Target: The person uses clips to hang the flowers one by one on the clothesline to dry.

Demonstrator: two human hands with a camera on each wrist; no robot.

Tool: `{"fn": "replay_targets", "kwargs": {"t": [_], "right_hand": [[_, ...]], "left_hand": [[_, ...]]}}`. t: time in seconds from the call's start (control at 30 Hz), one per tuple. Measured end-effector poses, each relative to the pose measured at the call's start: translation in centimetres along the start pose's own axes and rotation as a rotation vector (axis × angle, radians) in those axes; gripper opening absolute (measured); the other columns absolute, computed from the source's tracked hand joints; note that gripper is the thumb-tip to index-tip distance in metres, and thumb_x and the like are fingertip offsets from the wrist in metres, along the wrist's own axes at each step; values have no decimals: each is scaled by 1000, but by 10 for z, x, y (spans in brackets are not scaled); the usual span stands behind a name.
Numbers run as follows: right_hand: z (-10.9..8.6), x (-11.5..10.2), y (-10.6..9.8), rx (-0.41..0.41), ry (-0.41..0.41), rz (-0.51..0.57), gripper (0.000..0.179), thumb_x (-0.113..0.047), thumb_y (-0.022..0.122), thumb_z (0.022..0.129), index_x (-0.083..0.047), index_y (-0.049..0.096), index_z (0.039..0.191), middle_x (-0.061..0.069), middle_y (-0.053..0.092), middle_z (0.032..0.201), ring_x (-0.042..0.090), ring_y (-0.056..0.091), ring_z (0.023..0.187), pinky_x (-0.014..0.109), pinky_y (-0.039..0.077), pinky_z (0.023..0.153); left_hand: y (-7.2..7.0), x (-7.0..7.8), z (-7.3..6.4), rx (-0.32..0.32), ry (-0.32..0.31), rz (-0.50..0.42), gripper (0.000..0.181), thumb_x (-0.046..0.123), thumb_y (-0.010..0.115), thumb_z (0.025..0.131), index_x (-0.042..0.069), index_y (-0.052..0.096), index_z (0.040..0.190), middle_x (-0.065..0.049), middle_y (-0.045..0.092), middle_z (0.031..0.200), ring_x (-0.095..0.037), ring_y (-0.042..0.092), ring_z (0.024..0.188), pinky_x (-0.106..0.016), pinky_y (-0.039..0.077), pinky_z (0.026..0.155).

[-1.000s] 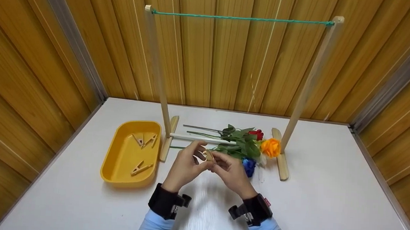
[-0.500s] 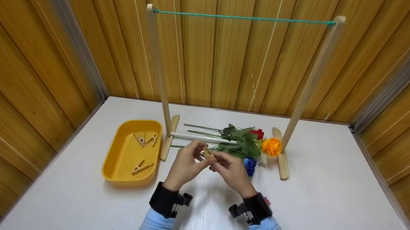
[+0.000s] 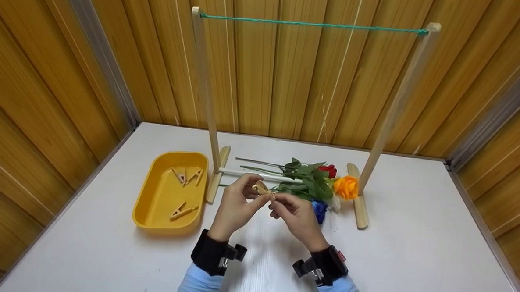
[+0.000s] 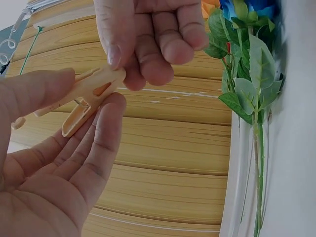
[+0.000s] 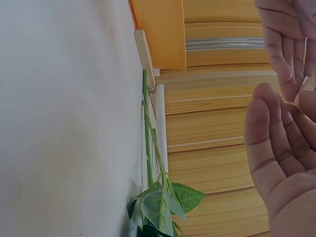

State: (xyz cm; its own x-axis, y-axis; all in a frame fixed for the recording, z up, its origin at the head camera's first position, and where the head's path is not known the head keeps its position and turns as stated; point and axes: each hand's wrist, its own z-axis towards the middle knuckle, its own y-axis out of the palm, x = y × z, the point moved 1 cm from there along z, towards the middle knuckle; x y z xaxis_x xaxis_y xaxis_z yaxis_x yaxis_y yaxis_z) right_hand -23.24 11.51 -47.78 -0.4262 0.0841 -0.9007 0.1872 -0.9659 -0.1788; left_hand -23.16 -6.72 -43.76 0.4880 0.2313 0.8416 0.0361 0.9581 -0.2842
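Observation:
A pale tan clothespin [image 4: 94, 91] is held between both hands above the table. My left hand [image 3: 235, 206] pinches its legs between thumb and fingertips in the left wrist view. At the other end, my right hand [image 3: 294, 215] pinches the tip with thumb and index finger, its other fingers loosely curled. In the right wrist view the clothespin is mostly hidden by the fingers. Behind the hands lie several artificial roses, with red [image 3: 328, 171], orange [image 3: 345, 187] and blue [image 3: 318, 211] heads. Several more clothespins [image 3: 183, 212] lie in the yellow tray [image 3: 136, 211] to the left.
A wooden stand with a left post [image 3: 207, 95] and a right post [image 3: 395, 112] rises behind the hands. A green cord [image 3: 313, 24] stretches between the post tops. A white crossbar [image 3: 258, 176] runs low beside the rose stems. Wood-patterned walls [image 3: 289, 77] surround the white table [image 3: 427, 241].
Between my fingers the clothespin has turned and moved slightly up and left. The head view has shifted a little; tray, stand and roses keep their places.

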Motion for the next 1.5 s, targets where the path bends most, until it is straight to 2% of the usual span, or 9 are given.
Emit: {"fn": "replay_targets", "kwargs": {"t": [0.2, 0.37, 0.5, 0.7, 0.9, 1.1, 1.17, 1.3, 1.5], "right_hand": [[5, 0, -8, -8, 13, -80, 16, 0, 67, 98, 5, 74, 111, 23, 74, 95, 20, 73, 79, 27, 61, 74], [19, -8, -20, -9, -44, -268, 13, -2, 70, 96, -2, 77, 107, 10, 76, 97, 17, 71, 82, 24, 59, 75], [35, -15, -28, -34, -109, -407, 12, 1, 70, 94, -3, 78, 103, 7, 75, 98, 14, 66, 81, 24, 56, 73], [58, -19, -30, -147, -125, -559, 11, 3, 68, 93, 0, 77, 99, 12, 73, 95, 19, 64, 79, 31, 58, 72], [75, -9, -23, -309, -134, -730, 12, 5, 68, 90, 2, 78, 96, 13, 73, 91, 23, 66, 81, 41, 60, 75], [80, 12, -10, -441, -157, -908, 9, 7, 70, 87, 1, 76, 84, 9, 69, 78, 18, 58, 69, 35, 54, 62], [79, 18, -6, -445, -159, -960, 11, 7, 70, 85, -1, 73, 78, 9, 67, 74, 17, 56, 65, 36, 50, 58], [78, 29, 1, -410, -140, -1030, 15, 7, 69, 81, -3, 67, 70, 11, 66, 72, 24, 61, 63, 42, 52, 57], [75, 39, 10, -366, -104, -1106, 15, 8, 67, 81, -1, 64, 70, 15, 68, 72, 35, 66, 67, 50, 55, 61]], "left_hand": [[-3, 0, 1, 62, 40, 12, 36, 8, 80, 90, -4, 63, 120, -14, 70, 104, -25, 75, 90, -32, 61, 80], [-5, 0, 1, 104, 50, 13, 38, 9, 79, 91, -5, 62, 123, -15, 70, 105, -26, 74, 91, -33, 61, 82], [-6, 0, 2, 135, 61, 4, 36, 8, 78, 92, -5, 61, 122, -14, 70, 104, -26, 74, 91, -32, 61, 82], [-8, -1, 2, 172, 74, -19, 36, 7, 78, 92, -6, 62, 122, -14, 70, 102, -24, 73, 90, -31, 60, 81], [-11, -2, 4, 197, 58, -15, 37, 6, 79, 91, -6, 62, 121, -13, 70, 100, -22, 72, 89, -31, 60, 81], [-14, -4, 5, 216, 65, -21, 36, 4, 79, 90, -7, 61, 120, -14, 69, 99, -23, 72, 88, -30, 60, 79], [-15, -4, 5, 221, 62, -26, 37, 4, 79, 90, -7, 61, 120, -14, 69, 99, -23, 72, 87, -29, 60, 79], [-16, -4, 6, 225, 57, -36, 37, 5, 80, 90, -7, 61, 120, -14, 69, 100, -21, 71, 87, -28, 60, 79], [-18, -3, 5, 230, 52, -39, 38, 5, 81, 89, -7, 62, 120, -15, 69, 99, -21, 71, 87, -27, 60, 79]]}}
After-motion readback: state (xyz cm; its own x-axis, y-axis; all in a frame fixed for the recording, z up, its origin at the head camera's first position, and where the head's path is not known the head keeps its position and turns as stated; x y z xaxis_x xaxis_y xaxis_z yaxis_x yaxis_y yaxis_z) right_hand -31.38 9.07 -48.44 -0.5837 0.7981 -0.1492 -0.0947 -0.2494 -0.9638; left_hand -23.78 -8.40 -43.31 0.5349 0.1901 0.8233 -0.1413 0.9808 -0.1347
